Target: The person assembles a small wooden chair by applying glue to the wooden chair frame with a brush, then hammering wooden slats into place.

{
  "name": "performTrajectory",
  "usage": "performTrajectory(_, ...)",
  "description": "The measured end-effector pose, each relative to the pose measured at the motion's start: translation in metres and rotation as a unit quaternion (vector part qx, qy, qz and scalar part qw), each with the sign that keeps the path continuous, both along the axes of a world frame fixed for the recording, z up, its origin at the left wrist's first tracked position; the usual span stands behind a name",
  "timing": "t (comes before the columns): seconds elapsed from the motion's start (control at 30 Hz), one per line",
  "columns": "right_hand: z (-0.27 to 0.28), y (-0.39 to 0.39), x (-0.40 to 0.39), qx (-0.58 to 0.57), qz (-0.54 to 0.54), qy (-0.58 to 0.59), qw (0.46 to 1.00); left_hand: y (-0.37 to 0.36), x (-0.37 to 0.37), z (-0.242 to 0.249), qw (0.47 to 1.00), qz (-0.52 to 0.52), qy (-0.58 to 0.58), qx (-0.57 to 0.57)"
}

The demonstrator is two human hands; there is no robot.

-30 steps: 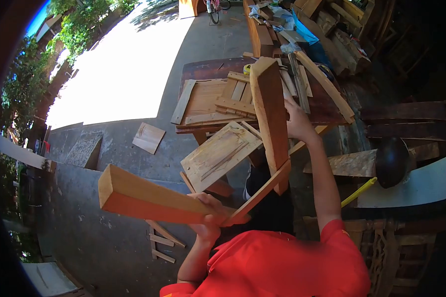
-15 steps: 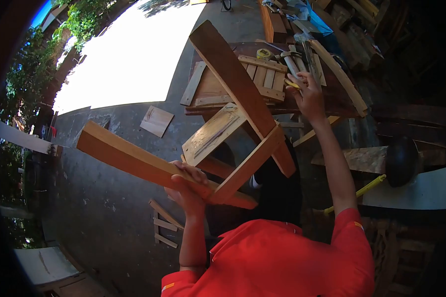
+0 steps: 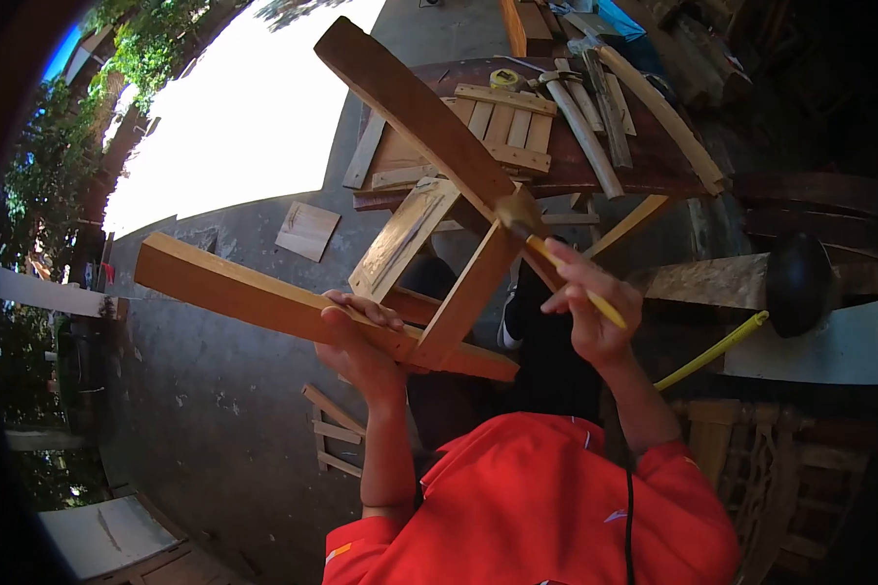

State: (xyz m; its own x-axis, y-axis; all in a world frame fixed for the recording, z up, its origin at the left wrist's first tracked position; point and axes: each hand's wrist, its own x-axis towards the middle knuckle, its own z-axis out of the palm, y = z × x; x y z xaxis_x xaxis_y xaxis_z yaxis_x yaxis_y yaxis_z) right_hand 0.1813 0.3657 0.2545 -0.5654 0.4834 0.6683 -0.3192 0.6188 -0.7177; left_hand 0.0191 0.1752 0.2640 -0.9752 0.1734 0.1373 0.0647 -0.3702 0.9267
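My left hand [image 3: 356, 346] is wrapped around the lower leg of a small wooden frame [image 3: 234, 291], which is tilted up in front of me. A short crosspiece [image 3: 470, 292] joins that leg to a second leg [image 3: 410, 107] reaching up and left. In my right hand [image 3: 603, 317] is a yellow-handled brush [image 3: 544, 249], pinched by the handle. Its bristles are against the joint of the crosspiece and the upper leg. Behind the frame, a lighter board with dark streaks [image 3: 405, 239] shows between the legs.
A dark red table [image 3: 644, 182] beyond the frame bears a slatted wooden panel [image 3: 502, 127], a hammer [image 3: 580, 136], a tape measure [image 3: 505, 79] and loose strips. A flat board [image 3: 307, 231] and a small slatted piece [image 3: 334, 429] lie on the concrete floor.
My right hand has come back from over the table to the frame, bringing the brush onto the joint. The frame has shifted slightly left, still in my left hand.
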Motion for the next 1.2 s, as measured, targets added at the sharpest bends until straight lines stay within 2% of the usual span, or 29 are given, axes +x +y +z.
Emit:
performTrajectory(0.07,0.004,-0.026,0.001,0.215,0.136,0.017,0.967,0.000,0.001,0.000,1.000,0.007,0.004,-0.004)
performTrajectory(0.1,0.005,-0.031,0.008,0.220,0.212,-0.019,0.952,-0.001,0.001,-0.001,1.000,0.007,-0.001,-0.002)
performTrajectory(0.17,0.005,-0.011,0.005,0.108,0.108,-0.015,0.988,-0.003,-0.001,-0.004,1.000,0.006,-0.013,0.008)
performTrajectory(0.23,-0.001,0.009,0.004,0.004,-0.003,-0.025,1.000,-0.002,-0.002,-0.005,1.000,0.003,-0.006,0.019)
performTrajectory(0.33,-0.001,-0.021,0.005,0.163,0.084,-0.004,0.983,-0.002,-0.004,-0.004,1.000,0.002,0.003,0.025)
performTrajectory(0.47,0.002,-0.007,0.010,-0.037,0.080,-0.009,0.996,-0.006,-0.005,-0.007,1.000,-0.013,0.009,0.012)
performTrajectory(0.5,0.002,-0.001,0.006,-0.045,0.005,0.004,0.999,-0.006,-0.005,-0.005,1.000,-0.016,0.011,0.008)
performTrajectory(0.6,0.007,-0.029,0.006,0.156,0.107,0.012,0.982,-0.009,-0.002,-0.005,1.000,-0.020,0.009,0.003)
performTrajectory(0.63,0.011,-0.033,0.010,0.180,0.178,-0.008,0.967,-0.011,-0.004,-0.007,1.000,-0.021,0.003,0.006)
performTrajectory(0.73,0.006,-0.008,0.010,-0.027,0.079,-0.033,0.996,-0.010,-0.008,-0.007,1.000,-0.026,0.001,-0.009)
performTrajectory(0.77,0.005,-0.003,0.010,-0.066,0.012,-0.054,0.996,-0.011,-0.007,-0.007,1.000,-0.023,0.001,-0.016)
performTrajectory(0.87,0.005,-0.036,0.004,0.126,0.085,-0.012,0.988,-0.012,-0.007,-0.004,0.999,-0.025,0.001,-0.026)
performTrajectory(0.9,0.012,-0.039,0.010,0.159,0.149,-0.041,0.975,-0.015,-0.007,-0.005,0.999,-0.028,-0.001,-0.020)
performTrajectory(1.0,0.024,-0.008,0.005,-0.043,0.121,-0.057,0.990,-0.015,-0.010,-0.006,0.999,-0.038,0.001,-0.001)
performTrajectory(1.03,0.023,0.002,-0.002,-0.062,0.011,-0.035,0.997,-0.015,-0.010,-0.005,0.999,-0.037,-0.002,-0.001)
performTrajectory(1.13,0.044,0.018,-0.025,-0.006,-0.113,0.030,0.993,-0.016,-0.010,-0.008,0.999,-0.039,-0.016,0.001)
performTrajectory(1.17,0.055,0.017,-0.030,0.026,-0.101,0.025,0.994,-0.017,-0.011,-0.009,0.999,-0.040,-0.021,0.001)
performTrajectory(1.2,0.062,0.016,-0.038,0.051,-0.013,0.011,0.999,-0.019,-0.010,-0.012,0.999,-0.039,-0.028,0.001)
